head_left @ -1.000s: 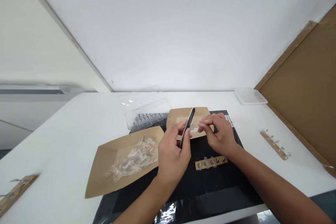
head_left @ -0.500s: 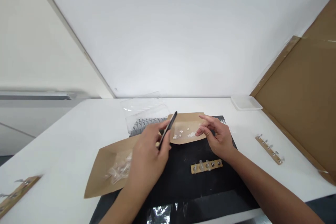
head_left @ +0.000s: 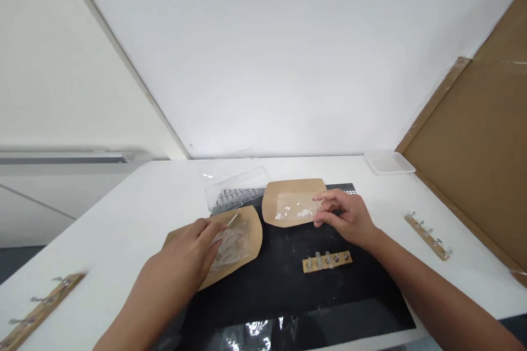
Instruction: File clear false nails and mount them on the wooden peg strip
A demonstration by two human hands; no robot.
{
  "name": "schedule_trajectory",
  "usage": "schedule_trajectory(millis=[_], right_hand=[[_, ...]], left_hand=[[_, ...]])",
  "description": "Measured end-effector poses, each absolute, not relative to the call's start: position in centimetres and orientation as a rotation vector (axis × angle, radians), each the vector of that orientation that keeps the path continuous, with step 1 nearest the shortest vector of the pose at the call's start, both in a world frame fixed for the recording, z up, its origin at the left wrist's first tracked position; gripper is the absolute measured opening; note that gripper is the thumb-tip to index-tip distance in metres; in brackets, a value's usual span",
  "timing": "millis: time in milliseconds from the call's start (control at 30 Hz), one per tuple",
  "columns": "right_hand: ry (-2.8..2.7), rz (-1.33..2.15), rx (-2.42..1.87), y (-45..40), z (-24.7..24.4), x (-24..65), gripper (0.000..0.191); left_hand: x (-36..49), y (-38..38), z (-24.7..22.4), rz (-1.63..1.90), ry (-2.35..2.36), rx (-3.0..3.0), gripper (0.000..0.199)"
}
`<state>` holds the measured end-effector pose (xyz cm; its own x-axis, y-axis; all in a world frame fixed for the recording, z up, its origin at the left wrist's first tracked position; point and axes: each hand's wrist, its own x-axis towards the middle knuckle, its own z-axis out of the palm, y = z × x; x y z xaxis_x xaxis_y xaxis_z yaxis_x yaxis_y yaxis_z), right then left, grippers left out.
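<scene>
The left hand (head_left: 181,249) has swung away from the smaller tray, the slim black tool gone from sight, and now it's down over the clear plastic tips (head_left: 233,247) heaped in the large kraft-paper tray (head_left: 254,241), fingers curled and slightly apart, though whether they've closed on anything I can't tell. The right hand (head_left: 346,218) sits at the edge of the smaller kraft-paper tray (head_left: 284,193), fingers loosely together, with white flecks (head_left: 294,211) lying inside. On the narrow wooden strip (head_left: 327,262) on the black mat (head_left: 280,290), three pegs carry clear tips; two are bare.
</scene>
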<state>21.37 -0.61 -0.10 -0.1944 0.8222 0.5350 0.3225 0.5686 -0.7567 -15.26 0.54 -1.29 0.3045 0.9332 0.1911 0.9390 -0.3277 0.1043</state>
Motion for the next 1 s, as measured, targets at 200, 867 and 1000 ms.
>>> schedule_trajectory(millis=[200, 867, 1000], right_hand=[[-2.05, 0.277, -0.955, -1.5, -0.4, 24.2, 0.039], [-1.946, 0.346, -1.181, -6.5, -5.3, 25.6, 0.049], [-1.978, 0.399, -1.203, -6.5, -5.1, 25.4, 0.048]], left_hand=[[-14.6, 0.5, -0.4, -0.335, -1.693, -2.545, 0.039], [0.8, -1.1, -2.3, -0.981, -0.625, -3.147, 0.045], [1.2, -1.9, -1.9, -1.057, -0.627, -3.212, 0.037]])
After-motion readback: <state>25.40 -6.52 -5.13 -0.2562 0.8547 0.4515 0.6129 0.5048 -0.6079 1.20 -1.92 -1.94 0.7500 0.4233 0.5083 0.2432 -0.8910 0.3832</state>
